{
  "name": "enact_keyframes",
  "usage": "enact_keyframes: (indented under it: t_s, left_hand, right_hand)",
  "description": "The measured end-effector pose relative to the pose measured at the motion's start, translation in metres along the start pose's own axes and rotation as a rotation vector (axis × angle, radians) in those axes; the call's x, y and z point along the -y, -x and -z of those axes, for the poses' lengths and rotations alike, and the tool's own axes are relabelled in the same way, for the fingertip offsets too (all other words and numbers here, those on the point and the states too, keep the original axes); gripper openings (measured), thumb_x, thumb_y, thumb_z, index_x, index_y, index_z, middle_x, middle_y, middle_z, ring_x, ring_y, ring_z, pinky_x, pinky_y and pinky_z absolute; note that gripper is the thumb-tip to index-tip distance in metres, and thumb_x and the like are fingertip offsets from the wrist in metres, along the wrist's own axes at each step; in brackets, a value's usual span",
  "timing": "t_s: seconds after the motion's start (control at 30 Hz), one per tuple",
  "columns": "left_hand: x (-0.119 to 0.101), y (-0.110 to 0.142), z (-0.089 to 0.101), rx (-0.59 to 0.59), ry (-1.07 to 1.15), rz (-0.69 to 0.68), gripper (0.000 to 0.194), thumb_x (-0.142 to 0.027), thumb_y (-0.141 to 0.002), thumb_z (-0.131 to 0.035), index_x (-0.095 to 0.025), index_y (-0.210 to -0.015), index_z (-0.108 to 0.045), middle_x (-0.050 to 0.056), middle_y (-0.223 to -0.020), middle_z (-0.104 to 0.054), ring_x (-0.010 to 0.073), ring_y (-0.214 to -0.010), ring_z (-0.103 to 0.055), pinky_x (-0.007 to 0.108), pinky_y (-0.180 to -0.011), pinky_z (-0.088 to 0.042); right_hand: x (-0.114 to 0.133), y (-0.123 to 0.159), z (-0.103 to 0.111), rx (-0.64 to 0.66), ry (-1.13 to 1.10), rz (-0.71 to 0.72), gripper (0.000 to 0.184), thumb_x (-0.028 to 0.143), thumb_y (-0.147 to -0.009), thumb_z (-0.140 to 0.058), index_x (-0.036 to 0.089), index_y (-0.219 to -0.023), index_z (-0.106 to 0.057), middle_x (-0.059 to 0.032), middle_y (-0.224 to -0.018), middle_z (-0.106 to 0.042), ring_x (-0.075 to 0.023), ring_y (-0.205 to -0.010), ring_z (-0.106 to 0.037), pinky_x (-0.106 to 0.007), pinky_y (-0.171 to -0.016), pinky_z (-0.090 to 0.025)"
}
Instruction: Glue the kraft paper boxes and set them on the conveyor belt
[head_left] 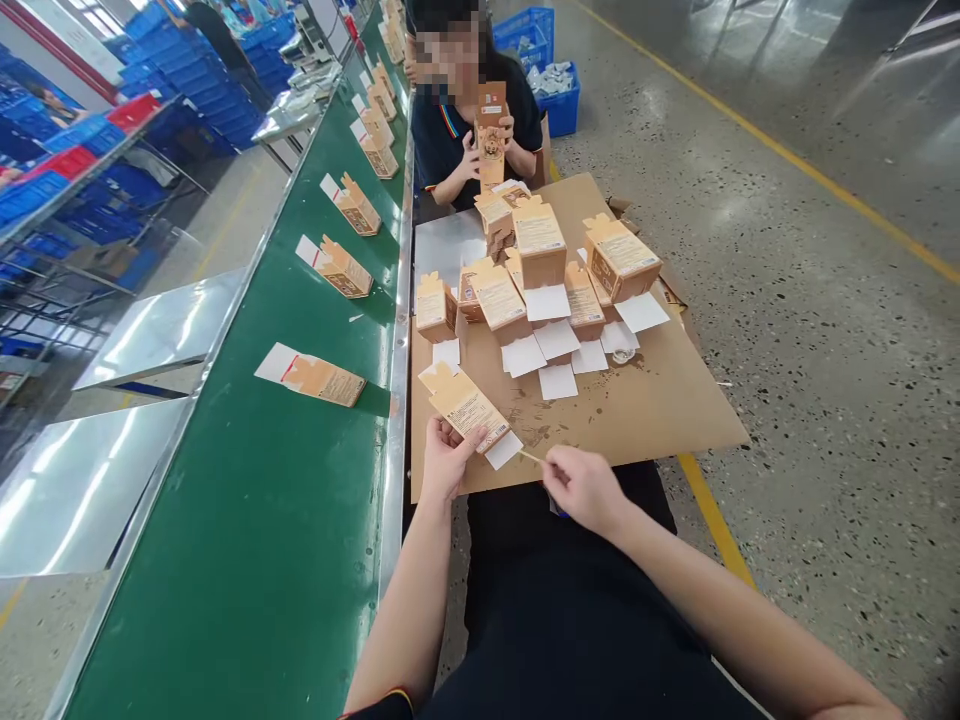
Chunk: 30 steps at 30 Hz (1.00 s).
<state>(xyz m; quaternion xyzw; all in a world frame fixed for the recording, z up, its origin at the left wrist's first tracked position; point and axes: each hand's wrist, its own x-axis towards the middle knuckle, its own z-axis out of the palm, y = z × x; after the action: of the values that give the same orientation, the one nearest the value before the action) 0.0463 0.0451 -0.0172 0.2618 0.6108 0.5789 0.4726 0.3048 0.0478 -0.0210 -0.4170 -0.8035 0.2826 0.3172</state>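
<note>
My left hand (448, 457) grips a tan printed carton (466, 405) over the near edge of the cardboard sheet, thumb on its printed face. The carton's white flap (504, 451) points toward my right side. My right hand (583, 487) is closed around a thin pale stick (531, 456), whose tip is at the white flap; whether it touches cannot be made out. Beyond my hands, several similar cartons are piled, among them an upper carton (539, 232) and a right-hand carton (621, 258), many with white flaps hanging toward me.
A green conveyor belt (300, 480) with a metal rail runs along my left, carrying a row of cartons, the nearest carton (330, 382) lying on it. Across the cardboard sheet (660, 400) a co-worker (480, 120) holds an open carton (491, 140). Blue crates (559, 100) stand behind.
</note>
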Motion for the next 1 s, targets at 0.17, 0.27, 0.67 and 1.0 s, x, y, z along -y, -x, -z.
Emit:
enact_keyframes:
  t_s: [0.17, 0.27, 0.67, 1.0]
  left_hand:
    - [0.0, 0.001, 0.002, 0.037, -0.033, -0.037, 0.079, -0.048, -0.062, -0.11, -0.026, -0.118, -0.06, 0.01, -0.123, -0.081, 0.0299, -0.114, -0.082, 0.05, -0.106, -0.065]
    - [0.0, 0.004, 0.001, 0.049, -0.039, -0.05, 0.082, -0.049, -0.063, -0.109, -0.026, -0.123, -0.059, 0.011, -0.125, -0.08, 0.0303, -0.118, -0.081, 0.05, -0.109, -0.063]
    - [0.02, 0.043, -0.005, -0.093, -0.348, -0.224, 0.082, -0.035, -0.061, -0.108, -0.03, -0.121, -0.052, 0.009, -0.125, -0.07, 0.0347, -0.123, -0.073, 0.048, -0.109, -0.058]
    - [0.013, 0.036, -0.007, -0.064, -0.391, -0.153, 0.075, -0.031, -0.06, -0.108, -0.028, -0.118, -0.06, 0.009, -0.118, -0.075, 0.0387, -0.127, -0.074, 0.054, -0.112, -0.058]
  right_hand:
    - [0.005, 0.001, -0.042, 0.045, 0.105, 0.062, 0.03, 0.017, -0.105, -0.052, 0.023, -0.076, -0.05, 0.0018, -0.066, -0.058, -0.0122, -0.056, -0.048, -0.027, -0.058, -0.031]
    - [-0.004, -0.002, -0.034, 0.025, 0.145, 0.05, 0.029, 0.017, -0.105, -0.052, 0.023, -0.076, -0.05, 0.0015, -0.066, -0.057, -0.0126, -0.056, -0.048, -0.028, -0.058, -0.029]
    - [-0.013, 0.015, 0.026, -0.212, -0.069, -0.218, 0.036, 0.036, -0.108, -0.051, 0.026, -0.074, -0.048, 0.0045, -0.058, -0.044, -0.0138, -0.053, -0.041, -0.027, -0.056, -0.038]
    - [-0.005, 0.016, 0.025, -0.203, -0.146, -0.217, 0.039, 0.039, -0.108, -0.053, 0.026, -0.072, -0.047, 0.0059, -0.057, -0.041, -0.0124, -0.051, -0.039, -0.026, -0.054, -0.038]
